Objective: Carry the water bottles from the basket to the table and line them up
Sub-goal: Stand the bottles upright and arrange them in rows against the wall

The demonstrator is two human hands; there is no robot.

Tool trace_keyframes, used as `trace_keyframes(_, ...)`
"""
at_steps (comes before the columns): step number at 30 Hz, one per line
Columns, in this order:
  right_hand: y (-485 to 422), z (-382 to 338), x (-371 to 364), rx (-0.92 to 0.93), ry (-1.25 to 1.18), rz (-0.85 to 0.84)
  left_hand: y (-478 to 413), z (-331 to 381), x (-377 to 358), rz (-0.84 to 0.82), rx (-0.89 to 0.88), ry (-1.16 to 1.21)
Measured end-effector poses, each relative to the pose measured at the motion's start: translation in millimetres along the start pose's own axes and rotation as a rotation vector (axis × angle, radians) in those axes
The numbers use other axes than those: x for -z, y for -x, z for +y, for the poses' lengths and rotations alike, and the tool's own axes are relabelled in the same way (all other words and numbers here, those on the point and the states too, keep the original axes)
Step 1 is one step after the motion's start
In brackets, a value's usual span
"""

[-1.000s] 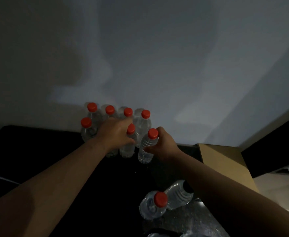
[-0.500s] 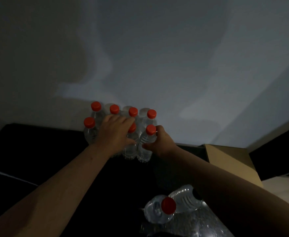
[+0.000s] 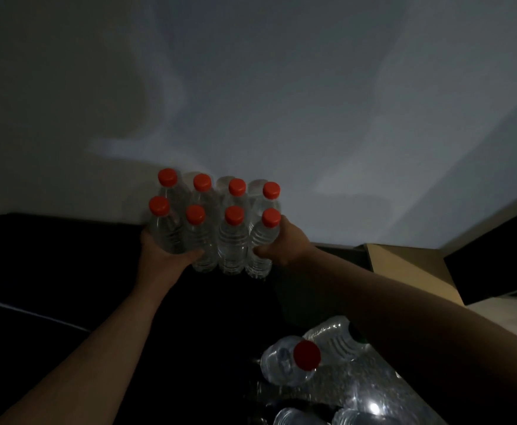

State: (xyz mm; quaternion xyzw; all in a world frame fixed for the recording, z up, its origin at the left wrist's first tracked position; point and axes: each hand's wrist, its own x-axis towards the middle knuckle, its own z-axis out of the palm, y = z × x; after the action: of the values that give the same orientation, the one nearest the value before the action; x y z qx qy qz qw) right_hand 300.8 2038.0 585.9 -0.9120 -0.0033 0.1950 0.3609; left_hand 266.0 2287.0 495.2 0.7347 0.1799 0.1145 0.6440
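Eight red-capped bottles [image 3: 232,237] stand upright in two rows of four on dark bench [image 3: 51,256], against pale wall [image 3: 281,87]. Left hand [image 3: 162,256] cups outer bottle at left end of front row; right hand [image 3: 287,245] presses against bottle at right end, thumb on its side. Hands squeeze cluster from both flanks. More bottles [image 3: 287,361] lie on their sides at lower right; their container is too dark to make out. Cardboard box [image 3: 404,271] beside right forearm.
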Motion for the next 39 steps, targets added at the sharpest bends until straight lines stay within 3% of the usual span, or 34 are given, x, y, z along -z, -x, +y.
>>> trace_keyframes(6,7,-5,6,0.039,0.030,0.009,-2,-2,-12,0.047,-0.053,-0.001)
trace_keyframes(11,9,-9,6,0.094,0.031,-0.007,3,0,-13,0.095,0.000,0.001)
trace_keyframes(16,6,-1,7,0.022,-0.044,-0.074,-7,-8,0,0.013,-0.003,-0.079)
trace_keyframes(20,24,-4,15,-0.183,-0.101,-0.093,3,6,6,-0.012,0.218,-0.226)
trace_keyframes(22,33,-2,21,-0.192,-0.036,-0.070,12,12,9,-0.005,0.315,-0.280)
trace_keyframes(26,89,-9,36,-0.094,0.147,-0.125,36,28,19,-0.011,0.254,-0.380)
trace_keyframes(29,147,-13,41,0.024,0.169,0.009,67,40,27,-0.006,0.204,-0.411)
trace_keyframes(33,218,-4,28,0.045,0.012,0.327,119,51,31,-0.050,0.100,-0.398)
trace_keyframes(36,264,9,3,0.000,-0.203,0.501,159,55,23,-0.173,0.092,-0.354)
trace_keyframes(39,296,18,-31,-0.018,-0.286,0.534,199,68,11,-0.332,0.059,-0.300)
